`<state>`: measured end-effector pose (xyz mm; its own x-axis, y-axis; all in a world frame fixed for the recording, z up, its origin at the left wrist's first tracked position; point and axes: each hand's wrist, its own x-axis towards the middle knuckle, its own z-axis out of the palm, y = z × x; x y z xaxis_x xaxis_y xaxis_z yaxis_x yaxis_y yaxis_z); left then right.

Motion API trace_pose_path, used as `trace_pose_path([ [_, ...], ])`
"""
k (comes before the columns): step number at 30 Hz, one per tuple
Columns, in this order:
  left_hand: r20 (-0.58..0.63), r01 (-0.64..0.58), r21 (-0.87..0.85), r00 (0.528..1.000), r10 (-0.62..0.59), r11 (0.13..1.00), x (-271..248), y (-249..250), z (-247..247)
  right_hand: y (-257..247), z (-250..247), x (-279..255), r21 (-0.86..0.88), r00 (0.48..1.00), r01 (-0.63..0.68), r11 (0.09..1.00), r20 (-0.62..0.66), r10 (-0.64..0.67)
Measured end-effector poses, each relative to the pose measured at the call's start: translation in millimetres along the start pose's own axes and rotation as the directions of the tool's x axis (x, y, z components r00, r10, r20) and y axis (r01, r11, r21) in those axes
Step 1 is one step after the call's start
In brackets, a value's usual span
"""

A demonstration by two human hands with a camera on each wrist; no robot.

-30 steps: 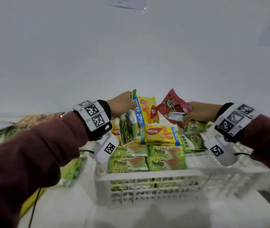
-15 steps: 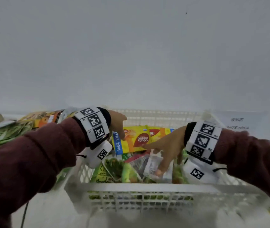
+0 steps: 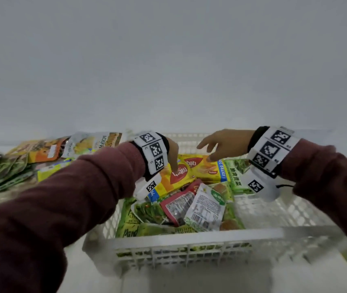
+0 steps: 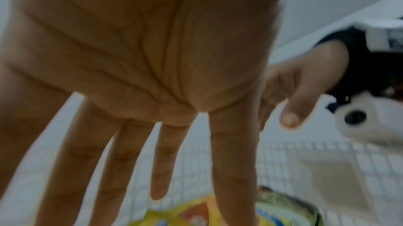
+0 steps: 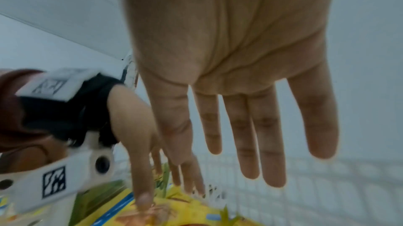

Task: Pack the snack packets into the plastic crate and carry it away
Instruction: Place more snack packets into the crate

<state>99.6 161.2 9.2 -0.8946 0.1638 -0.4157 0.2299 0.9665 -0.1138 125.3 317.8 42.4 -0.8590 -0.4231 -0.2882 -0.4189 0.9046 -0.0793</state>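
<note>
The white plastic crate (image 3: 189, 237) stands in front of me, holding several snack packets. My left hand (image 3: 174, 163) points down with straight fingers, its fingertips touching a tilted yellow Nabati packet (image 3: 181, 176). My right hand (image 3: 208, 152) hovers with spread fingers over a second yellow Nabati packet (image 3: 206, 168) and holds nothing. A red packet (image 3: 178, 206) and a white-and-green packet (image 3: 208, 206) lie loose on top of green Pandan packets (image 3: 130, 227). The left wrist view shows the left hand's fingers (image 4: 161, 169) straight above a yellow packet (image 4: 191, 212). In the right wrist view the palm and fingers (image 5: 250, 135) are spread.
A pile of loose packets (image 3: 20, 157) lies on the table left of the crate, among them a jackfruit packet (image 3: 102, 140). A green packet with Chinese lettering (image 3: 234, 172) leans inside the crate's right side. A plain white wall rises behind.
Both hands brought their packets down into the crate and let them go. The right hand has since risen from the white-and-green packet toward the crate's far side.
</note>
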Motion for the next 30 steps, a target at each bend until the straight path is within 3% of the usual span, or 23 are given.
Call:
trace_pose_path([
  [4, -0.027, 0.006, 0.102, 1.0, -0.004, 0.995, 43, -5, 22, 32, -11, -13, -0.049, 0.992, -0.117, 0.992, -0.051, 0.114],
  [7, -0.033, -0.013, 0.1, 0.999, 0.017, 0.995, 36, -5, 24, 61, -17, -31, -0.086, 0.964, -0.261, 0.962, -0.068, 0.256],
  [14, -0.127, -0.112, -0.153, 0.988, 0.093, 0.982, 3, -5, -21, 119, -9, -54, -0.13, 0.866, -0.498, 0.857, -0.024, 0.499],
  [19, -0.343, -0.259, -0.393, 0.932, 0.121, 0.882, -19, 18, -69, 143, 10, -51, -0.125, 0.868, -0.494, 0.861, -0.011, 0.496],
  [22, -0.373, -0.367, -0.606, 0.915, 0.156, 0.705, -23, 53, -75, 153, 20, -45, -0.118, 0.893, -0.447, 0.887, 0.004, 0.451],
  [24, -0.342, -0.385, -0.715, 0.921, 0.188, 0.584, -20, 81, -69, 157, 25, -44, -0.125, 0.911, -0.411, 0.903, -0.021, 0.412],
  [26, -0.253, -0.343, -0.77, 0.938, 0.236, 0.538, -12, 110, -57, 161, 28, -45, -0.156, 0.929, -0.37, 0.916, -0.058, 0.366],
  [30, -0.039, -0.21, -0.765, 0.959, 0.282, 0.609, 15, 155, -18, 170, 32, -48, -0.158, 0.954, -0.298, 0.941, -0.058, 0.293],
])
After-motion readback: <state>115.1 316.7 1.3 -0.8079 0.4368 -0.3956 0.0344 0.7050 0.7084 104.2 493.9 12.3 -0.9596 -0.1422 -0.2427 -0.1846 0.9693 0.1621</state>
